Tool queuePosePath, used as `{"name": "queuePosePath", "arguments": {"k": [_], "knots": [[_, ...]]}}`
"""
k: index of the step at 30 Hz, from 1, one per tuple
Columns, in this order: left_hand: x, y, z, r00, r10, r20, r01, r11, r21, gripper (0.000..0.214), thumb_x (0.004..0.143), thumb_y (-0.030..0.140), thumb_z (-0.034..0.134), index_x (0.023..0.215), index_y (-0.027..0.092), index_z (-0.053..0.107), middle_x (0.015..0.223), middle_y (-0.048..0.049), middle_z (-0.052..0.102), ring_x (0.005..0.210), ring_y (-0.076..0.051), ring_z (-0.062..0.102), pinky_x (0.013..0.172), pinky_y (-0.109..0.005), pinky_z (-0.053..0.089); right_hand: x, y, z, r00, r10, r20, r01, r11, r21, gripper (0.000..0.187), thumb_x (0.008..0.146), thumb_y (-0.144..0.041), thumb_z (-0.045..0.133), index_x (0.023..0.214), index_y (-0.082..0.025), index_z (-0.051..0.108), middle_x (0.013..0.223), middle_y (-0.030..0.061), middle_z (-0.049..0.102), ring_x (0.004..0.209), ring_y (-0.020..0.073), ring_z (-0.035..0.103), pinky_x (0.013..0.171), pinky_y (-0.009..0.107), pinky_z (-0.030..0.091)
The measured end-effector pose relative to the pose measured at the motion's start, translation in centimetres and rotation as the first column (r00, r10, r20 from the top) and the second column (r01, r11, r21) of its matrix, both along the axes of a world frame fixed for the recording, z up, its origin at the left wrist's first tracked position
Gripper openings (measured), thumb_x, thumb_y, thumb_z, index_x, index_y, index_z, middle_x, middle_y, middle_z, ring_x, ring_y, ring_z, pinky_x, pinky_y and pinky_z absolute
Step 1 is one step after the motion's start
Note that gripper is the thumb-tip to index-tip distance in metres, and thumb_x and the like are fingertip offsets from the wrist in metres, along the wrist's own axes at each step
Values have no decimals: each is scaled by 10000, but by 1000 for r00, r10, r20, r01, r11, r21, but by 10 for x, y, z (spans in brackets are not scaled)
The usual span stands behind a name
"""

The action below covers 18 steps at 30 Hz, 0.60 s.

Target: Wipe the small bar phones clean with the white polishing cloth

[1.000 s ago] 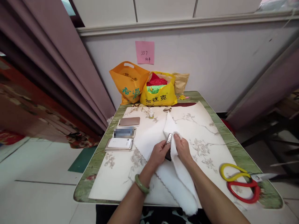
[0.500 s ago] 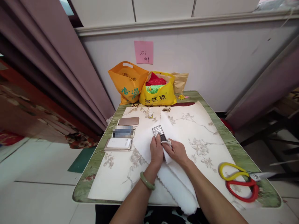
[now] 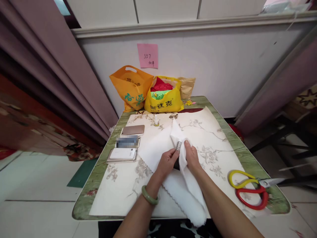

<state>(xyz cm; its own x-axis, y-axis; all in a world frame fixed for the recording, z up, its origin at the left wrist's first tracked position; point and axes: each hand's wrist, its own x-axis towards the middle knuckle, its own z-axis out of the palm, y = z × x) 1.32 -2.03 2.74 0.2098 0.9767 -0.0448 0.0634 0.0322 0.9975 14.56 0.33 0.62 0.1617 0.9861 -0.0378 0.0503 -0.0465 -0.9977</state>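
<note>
My left hand (image 3: 167, 162), with a green bangle on the wrist, is closed round a small keypad phone (image 3: 178, 146) held over the middle of the table. Only the phone's top end shows between my hands. My right hand (image 3: 192, 158) presses a fold of the white cloth (image 3: 183, 191) against the phone's right side, fingers closed on the cloth. The cloth trails from my hands down to the table's near edge and spreads out to the left under them.
Three smartphones (image 3: 126, 141) lie in a column at the left of the green table (image 3: 230, 132), on flowered paper. Yellow-and-red scissors (image 3: 250, 190) lie at the right. Orange (image 3: 132, 88) and yellow (image 3: 163, 96) bags stand at the back by the wall, with a small bottle (image 3: 156, 120) in front.
Half a second ago the phone lay keypad up, clear of the cloth. Now the cloth is lifted over it again and my right hand has moved up along it.
</note>
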Motion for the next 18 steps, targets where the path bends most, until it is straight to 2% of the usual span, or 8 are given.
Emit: {"name": "queuePosePath", "arguments": {"k": [2,3,6,9,13,16,18], "knots": [[-2,-1,-1,998,-57,30,58,998,-27,376,839,505,541,699,156,539,600,44,426,567,-92,359,536,-228,291,1,1,0,999,-4,-42,3,1000,-8,514,873,-635,422,586,-210,444,493,-26,434,493,130,394,479,257,342],[-2,0,-3,998,-49,30,50,998,-31,382,832,504,551,678,157,525,591,47,407,564,-90,345,529,-227,280,1,1,0,999,6,-33,-6,1000,-1,509,877,-628,422,590,-209,447,497,-27,431,494,128,390,479,256,340],[0,1,-8,998,59,13,-58,998,-5,393,827,498,560,638,159,499,592,44,397,582,-92,347,541,-227,286,1,0,-1,996,60,68,-61,998,22,508,894,-616,393,607,-203,466,510,-22,438,510,132,404,491,254,338],[3,2,-11,979,203,34,-203,979,-3,384,827,509,550,665,162,527,601,41,433,589,-100,376,555,-229,311,0,-1,0,955,130,267,-145,989,34,532,901,-615,355,589,-202,476,512,-11,458,528,145,435,503,253,328],[5,6,-14,892,440,103,-442,897,-9,396,824,543,532,696,169,549,624,31,491,612,-114,426,593,-234,365,-1,-5,8,831,249,497,-323,944,68,487,909,-565,362,633,-207,544,588,-2,548,576,152,495,557,238,349],[6,11,-15,824,554,119,-557,830,-11,426,851,569,479,721,169,544,665,17,529,648,-122,464,626,-240,398,-2,-8,14,775,320,544,-420,905,65,405,888,-542,425,702,-221,587,637,-6,589,604,152,536,594,232,373],[7,13,-16,797,591,120,-594,804,-13,425,852,577,480,743,171,540,675,16,540,651,-121,478,625,-239,408,-2,-9,14,781,327,531,-422,904,65,397,874,-548,452,699,-220,592,632,-8,587,605,150,537,598,232,382]]}}
